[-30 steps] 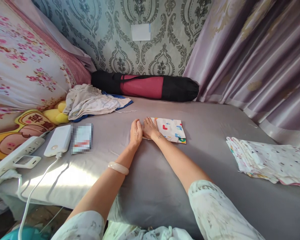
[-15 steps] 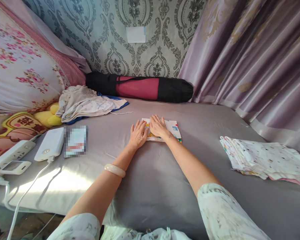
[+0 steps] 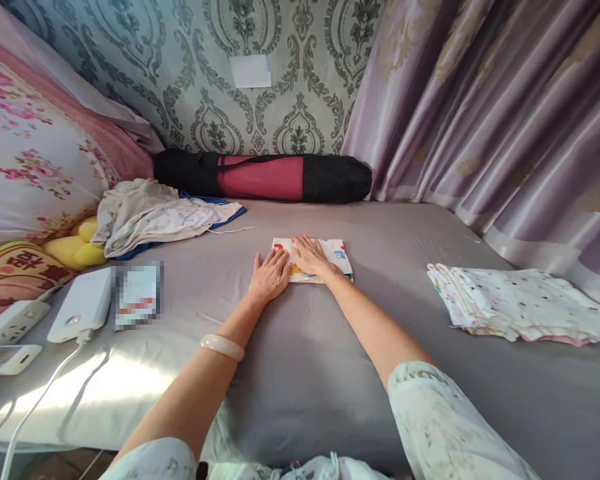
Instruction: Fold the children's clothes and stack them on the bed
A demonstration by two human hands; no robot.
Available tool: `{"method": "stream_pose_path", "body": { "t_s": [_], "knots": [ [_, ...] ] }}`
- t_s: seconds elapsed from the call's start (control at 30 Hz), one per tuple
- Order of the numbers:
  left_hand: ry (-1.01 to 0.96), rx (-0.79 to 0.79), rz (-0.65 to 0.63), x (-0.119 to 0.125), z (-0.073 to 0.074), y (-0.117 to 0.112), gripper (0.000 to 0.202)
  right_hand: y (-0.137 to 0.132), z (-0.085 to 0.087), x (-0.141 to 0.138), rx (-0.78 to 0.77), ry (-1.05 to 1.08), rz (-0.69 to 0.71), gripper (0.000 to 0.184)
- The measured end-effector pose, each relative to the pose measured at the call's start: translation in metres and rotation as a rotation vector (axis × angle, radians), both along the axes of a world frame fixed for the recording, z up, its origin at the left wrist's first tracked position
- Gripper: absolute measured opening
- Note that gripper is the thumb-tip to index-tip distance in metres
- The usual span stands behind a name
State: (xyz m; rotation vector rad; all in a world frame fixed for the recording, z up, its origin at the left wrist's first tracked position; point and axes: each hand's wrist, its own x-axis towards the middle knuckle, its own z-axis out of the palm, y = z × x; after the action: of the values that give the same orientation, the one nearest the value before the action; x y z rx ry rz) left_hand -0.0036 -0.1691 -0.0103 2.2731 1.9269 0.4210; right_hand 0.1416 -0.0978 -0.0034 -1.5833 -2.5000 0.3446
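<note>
Folded cloth, nearer than black-and-red bag, looks light, limp (best held bag-side edge); left hand, right hand flat, fingers outstretched.

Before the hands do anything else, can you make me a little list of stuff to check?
1. Left hand on the folded cloth: ok, its fingers lie over the left end.
2. Right hand on the cloth too: ok, palm down.
3. Cloth edges lined up: not ok, a colorful layer peeks out at the near right corner.
4. Cloth smooth under the hands: cannot tell, they cover it.
5. Pile of folded fabric out of the way: ok, it lies apart, off to the right.
6. White cable away from the left arm: ok, there's a gap.
</note>
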Motion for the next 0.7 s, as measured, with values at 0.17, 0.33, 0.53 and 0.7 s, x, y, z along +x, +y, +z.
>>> {"method": "stream_pose_path", "body": {
  "t_s": [0.17,0.33,0.53,0.7],
  "knots": [
    [0.006,0.003,-0.016,-0.001,-0.002,0.001,0.05,-0.005,0.0,0.018,0.025,-0.015,-0.19,0.064],
    [0.005,0.014,-0.003,-0.001,-0.005,0.002,0.05,-0.009,-0.008,0.024,0.002,-0.035,-0.234,0.063],
    [-0.001,0.011,-0.005,-0.001,-0.004,0.002,0.051,-0.01,-0.01,0.022,0.023,-0.014,-0.235,0.063],
    [-0.001,0.018,-0.004,-0.001,-0.003,0.0,0.051,-0.005,-0.003,0.031,-0.053,0.02,-0.209,0.064]
  ]
}}
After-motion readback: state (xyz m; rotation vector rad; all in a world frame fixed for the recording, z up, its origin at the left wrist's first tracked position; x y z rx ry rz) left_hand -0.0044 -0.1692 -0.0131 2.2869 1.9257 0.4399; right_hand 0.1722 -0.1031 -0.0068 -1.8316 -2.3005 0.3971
